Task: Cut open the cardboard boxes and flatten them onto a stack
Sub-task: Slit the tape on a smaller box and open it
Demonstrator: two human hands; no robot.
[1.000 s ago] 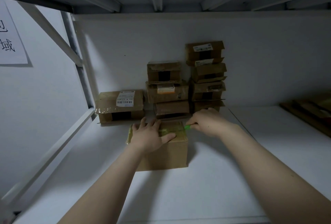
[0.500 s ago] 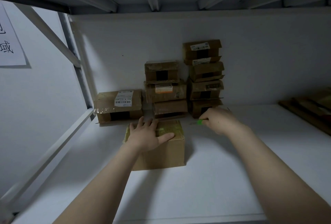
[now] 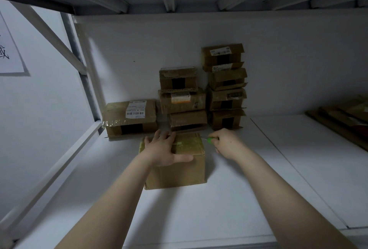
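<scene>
Cutter at the box's right edge, your other hand flat on the lid.

The cardboard box (image 3: 179, 173) sits at the middle of the white shelf (image 3: 199, 219), with more sealed boxes (image 3: 225, 89) stacked at 12 o'clock behind it. Your left hand (image 3: 167, 149) lies spread across its taped top; your right hand (image 3: 227, 143) grips a green cutter (image 3: 209, 140) at the box's 3 o'clock edge. Pull the blade toward 9 o'clock and it heads for those spread fingers; a slip could nick them.

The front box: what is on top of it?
The left hand lies flat on the box, over yellowish tape. Whatever is under the palm is hidden. The right hand holds a green cutter beside it.
</scene>
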